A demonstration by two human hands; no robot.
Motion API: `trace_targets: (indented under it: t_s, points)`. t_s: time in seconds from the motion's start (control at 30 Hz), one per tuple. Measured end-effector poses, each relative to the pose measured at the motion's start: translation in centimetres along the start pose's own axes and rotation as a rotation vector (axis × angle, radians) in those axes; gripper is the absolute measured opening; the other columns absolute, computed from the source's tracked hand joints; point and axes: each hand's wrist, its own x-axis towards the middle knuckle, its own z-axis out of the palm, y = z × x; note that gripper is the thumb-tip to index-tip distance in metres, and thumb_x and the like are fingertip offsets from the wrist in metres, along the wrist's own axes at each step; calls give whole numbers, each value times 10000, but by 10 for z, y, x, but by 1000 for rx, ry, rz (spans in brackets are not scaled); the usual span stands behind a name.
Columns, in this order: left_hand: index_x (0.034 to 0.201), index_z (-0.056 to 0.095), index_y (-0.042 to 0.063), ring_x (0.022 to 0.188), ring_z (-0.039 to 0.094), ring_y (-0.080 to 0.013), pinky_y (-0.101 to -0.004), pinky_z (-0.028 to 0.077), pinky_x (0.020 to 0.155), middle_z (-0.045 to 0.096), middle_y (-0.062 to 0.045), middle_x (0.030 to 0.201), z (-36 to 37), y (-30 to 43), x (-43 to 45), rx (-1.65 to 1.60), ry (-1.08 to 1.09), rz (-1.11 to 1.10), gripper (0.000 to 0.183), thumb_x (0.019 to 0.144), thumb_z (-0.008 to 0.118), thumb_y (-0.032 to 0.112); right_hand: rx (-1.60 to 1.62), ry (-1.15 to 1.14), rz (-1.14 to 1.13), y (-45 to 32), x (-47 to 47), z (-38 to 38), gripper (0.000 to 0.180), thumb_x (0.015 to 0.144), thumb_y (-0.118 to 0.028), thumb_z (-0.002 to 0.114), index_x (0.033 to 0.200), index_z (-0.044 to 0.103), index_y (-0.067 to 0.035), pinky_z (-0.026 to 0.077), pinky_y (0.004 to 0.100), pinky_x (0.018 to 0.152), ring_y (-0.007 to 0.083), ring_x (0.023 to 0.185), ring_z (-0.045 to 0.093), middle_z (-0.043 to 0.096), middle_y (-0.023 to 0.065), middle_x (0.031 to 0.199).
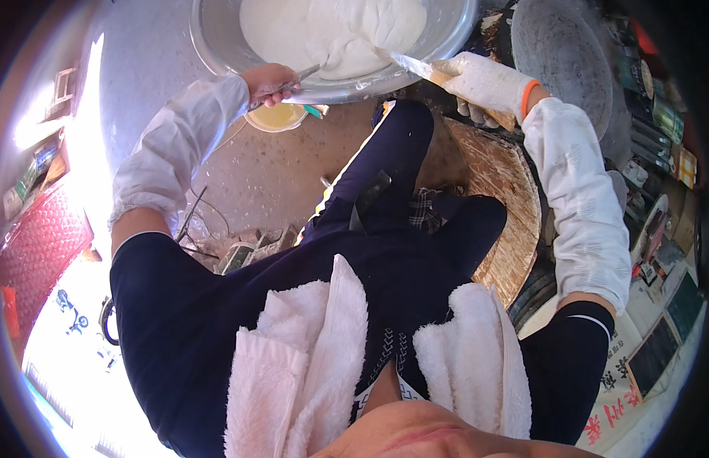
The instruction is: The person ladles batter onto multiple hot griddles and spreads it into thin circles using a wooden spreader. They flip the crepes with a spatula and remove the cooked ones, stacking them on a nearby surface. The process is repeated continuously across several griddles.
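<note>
A wide metal basin (217,48) lies before me at the top of the view, holding a mass of soft white dough or batter (331,28). My bare left hand (272,84) is closed around a thin metal tool (309,72), whose far tip reaches over the near rim to the white mass. On the other side, my right hand (474,80) wears a white knit glove with an orange cuff. It grips a flat-bladed tool (413,64) with a wooden handle, its whitened tip at the edge of the mass. What shape the left tool's tip has, I cannot tell.
Below the basin stands a container of yellowish liquid (276,117). A large round grey pan (563,57) is at the right, above a worn wooden board (497,223). Packages and jars (655,120) line the right edge. Debris (257,252) lies on the floor by my leg.
</note>
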Motion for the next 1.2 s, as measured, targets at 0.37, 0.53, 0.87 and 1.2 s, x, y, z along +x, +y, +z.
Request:
trace_targets:
  t_s: [0.37, 0.53, 0.87, 1.2]
  points:
    - [1013, 527, 26, 508, 425, -79, -222, 358, 428, 463, -2, 667, 143, -2, -16, -996, 126, 60, 200, 1021, 397, 178, 1263, -226, -78, 13, -25, 86, 71, 976, -99, 548, 1023, 575, -54, 346, 219, 373, 61, 492, 465, 572, 52, 768]
    - [1032, 547, 46, 702, 562, -166, -339, 481, 636, 576, -49, 817, 243, 9, -30, -1056, 346, 575, 226, 1019, 439, 245, 1581, -183, -293, -20, -77, 145, 254, 1019, -94, 466, 1266, 516, -67, 304, 170, 335, 19, 441, 382, 484, -20, 696]
    - [1292, 522, 71, 504, 421, -51, -207, 335, 434, 518, 12, 736, 209, 90, -184, -670, 536, 1119, 295, 1060, 470, 246, 1045, 610, -815, -39, -180, 143, 602, 972, -22, 536, 1537, 342, -96, 353, 189, 341, 61, 415, 475, 568, 41, 721]
    - [1409, 351, -94, 557, 430, -76, -214, 414, 431, 483, -56, 820, 147, 76, -249, -1148, -257, 578, 403, 1094, 367, 157, 119, 1021, -537, 54, -108, 154, 510, 896, -199, 687, 1392, 570, -174, 536, 399, 752, 312, 798, 671, 698, 147, 928]
